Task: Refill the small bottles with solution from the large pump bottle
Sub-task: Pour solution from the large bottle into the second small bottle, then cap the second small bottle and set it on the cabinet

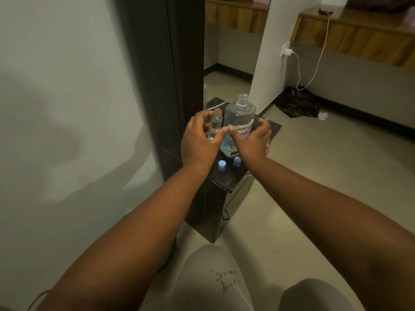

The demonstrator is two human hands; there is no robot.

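View from the head camera, looking down along both bare forearms to a small dark surface [270, 129] set against a black vertical panel [161, 75]. The left hand [198, 140] is wrapped around a small clear bottle [216, 122], thumb on the near side and fingers curled behind; the bottle stands upright, its neck uncapped, with a white label bearing red marks low on its body and clear liquid inside. The right hand [252, 140] grasps the large bottle [240, 115] from the right side, fingers spread over a white handwritten label. The large bottle has an open threaded neck with no pump fitted, stands upright or nearly so just beside the small bottle, and holds liquid that looks blue near its base; whether its base rests on the surface cannot be told, since the hands hide it. The thumbs of the two hands almost meet between the bottles. Nearer the camera, two small blue caps [222, 164] sit on the surface, one just beside the other, below the hands. In the background, a white charger cable [314, 63] hangs from a wall socket to a wooden counter [359, 37], and a dark cloth [298, 104] lies on the floor. The person's grey-clad knees [215, 281] fill the lower edge.
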